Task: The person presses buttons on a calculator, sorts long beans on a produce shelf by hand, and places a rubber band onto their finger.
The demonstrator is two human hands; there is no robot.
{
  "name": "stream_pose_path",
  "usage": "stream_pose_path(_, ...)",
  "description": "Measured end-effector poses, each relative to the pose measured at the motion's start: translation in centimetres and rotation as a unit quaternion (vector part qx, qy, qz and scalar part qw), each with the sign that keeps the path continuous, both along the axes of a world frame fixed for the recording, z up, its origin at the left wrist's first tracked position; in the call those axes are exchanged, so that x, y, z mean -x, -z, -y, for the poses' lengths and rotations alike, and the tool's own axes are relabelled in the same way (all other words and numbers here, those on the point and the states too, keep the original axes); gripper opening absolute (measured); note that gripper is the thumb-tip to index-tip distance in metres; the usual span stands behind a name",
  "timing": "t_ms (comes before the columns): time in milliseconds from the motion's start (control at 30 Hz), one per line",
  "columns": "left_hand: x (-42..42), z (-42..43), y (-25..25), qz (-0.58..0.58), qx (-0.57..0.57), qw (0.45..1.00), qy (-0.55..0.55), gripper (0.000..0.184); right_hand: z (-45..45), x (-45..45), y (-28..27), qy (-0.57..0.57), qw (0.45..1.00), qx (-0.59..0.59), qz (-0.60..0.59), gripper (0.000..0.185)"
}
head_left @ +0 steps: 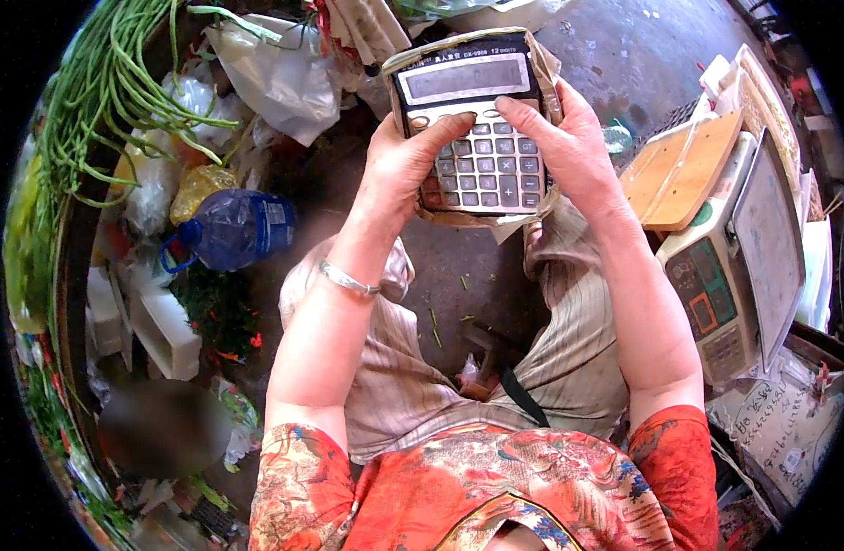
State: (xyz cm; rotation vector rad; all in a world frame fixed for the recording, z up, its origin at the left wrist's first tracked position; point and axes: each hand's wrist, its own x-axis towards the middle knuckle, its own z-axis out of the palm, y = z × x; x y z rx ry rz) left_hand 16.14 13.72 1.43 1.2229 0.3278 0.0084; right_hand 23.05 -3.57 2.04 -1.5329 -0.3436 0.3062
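A large desktop calculator with grey keys and a wide display is held up in front of me, its edges wrapped in worn clear plastic or tape. My left hand grips its left side, the thumb lying over the upper keys. On the opposite side my right hand holds the edge, its thumb resting near the top row of keys below the display. The fingers of both hands are mostly hidden behind the calculator. I cannot read anything on the display.
Long green beans hang at upper left above plastic bags. A blue plastic jug stands on the left near a white foam box. At right are a weighing scale, a wooden board and cardboard with handwritten numbers.
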Motion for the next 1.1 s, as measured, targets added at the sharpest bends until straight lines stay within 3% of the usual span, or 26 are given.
stream_pose_path(533,0.6,-1.0,-0.6,0.006,-0.026,0.999,0.023,0.045,0.5,-0.6,0.1,0.033,0.998,0.056,0.009,0.042)
stream_pose_path(733,0.5,-1.8,-0.6,-0.041,0.083,0.996,-0.005,0.032,0.7,-0.5,-1.0,0.012,0.999,0.036,-0.035,0.045)
stream_pose_path(1033,0.4,-1.3,-0.2,-0.024,0.009,0.999,-0.023,0.03,0.8,-0.4,-1.0,0.017,0.999,0.044,-0.022,0.046)
stream_pose_path(1100,0.4,-1.4,-0.2,-0.022,0.009,1.0,-0.019,0.03,0.9,-0.4,-1.4,-0.003,0.997,0.071,-0.023,0.053)
